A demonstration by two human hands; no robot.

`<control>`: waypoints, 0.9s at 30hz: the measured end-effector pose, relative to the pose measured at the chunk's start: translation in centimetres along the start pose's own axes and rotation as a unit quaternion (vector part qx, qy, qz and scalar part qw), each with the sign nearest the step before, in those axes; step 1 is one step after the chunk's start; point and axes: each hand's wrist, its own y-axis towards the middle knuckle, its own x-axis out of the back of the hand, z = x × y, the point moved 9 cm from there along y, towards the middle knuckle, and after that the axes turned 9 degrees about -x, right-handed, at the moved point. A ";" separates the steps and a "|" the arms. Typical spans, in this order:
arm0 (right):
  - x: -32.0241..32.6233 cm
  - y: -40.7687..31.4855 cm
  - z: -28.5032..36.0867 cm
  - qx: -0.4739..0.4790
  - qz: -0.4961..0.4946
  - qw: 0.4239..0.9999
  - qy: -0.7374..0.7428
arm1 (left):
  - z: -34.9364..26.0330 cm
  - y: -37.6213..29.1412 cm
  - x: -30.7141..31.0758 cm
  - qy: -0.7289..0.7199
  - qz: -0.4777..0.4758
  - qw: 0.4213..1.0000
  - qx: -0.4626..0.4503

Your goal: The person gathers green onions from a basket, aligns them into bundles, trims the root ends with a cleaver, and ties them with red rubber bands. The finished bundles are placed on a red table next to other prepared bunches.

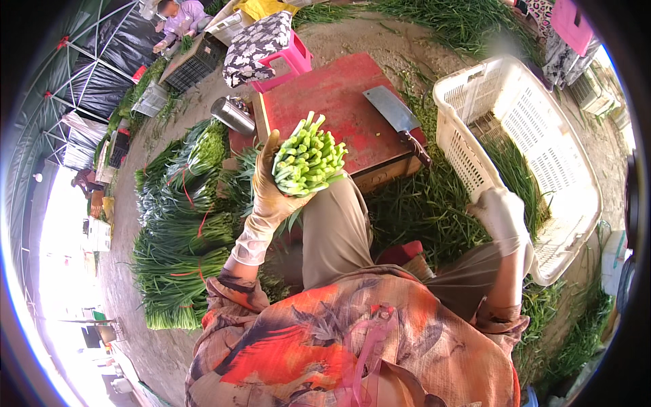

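My left hand (277, 178), in a thin translucent glove, grips a bunch of green stalks (309, 155), probably garlic chives. The pale cut ends face up, and the lower part is hidden behind the hand and my knee. My right hand (501, 216), in a whitish glove, is curled over the near side rim of a white plastic crate (580, 152); its fingertips are hidden. Loose green chives (513, 173) lie inside the crate. Between the hands, a cleaver (392, 109) with a dark handle rests on a red-topped wooden board or box (325, 102).
Tied chive bundles (188, 244) are stacked at my left. A metal cup (233, 116) lies tilted beside the board. Loose greens (422, 224) cover the ground by my legs. Beyond stands a pink stool (292, 58) with a flowered cover. A person (183, 23) sits at the far left.
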 end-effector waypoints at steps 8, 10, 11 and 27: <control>0.3 0.1 18.0 0.231 -0.011 0.874 0.427 | -13.3 -3.0 -0.9 0.686 0.078 0.649 -0.319; 3.5 -0.1 22.0 0.311 -0.049 0.813 0.489 | -14.9 -3.7 -4.2 0.606 0.096 0.735 -0.287; 5.1 -0.6 23.8 0.384 -0.117 0.760 0.511 | -15.7 -4.5 -5.9 0.580 0.103 0.764 -0.261; 6.6 -1.4 32.8 0.283 0.200 0.452 0.822 | -11.4 -5.9 -3.3 0.499 0.171 0.791 -0.309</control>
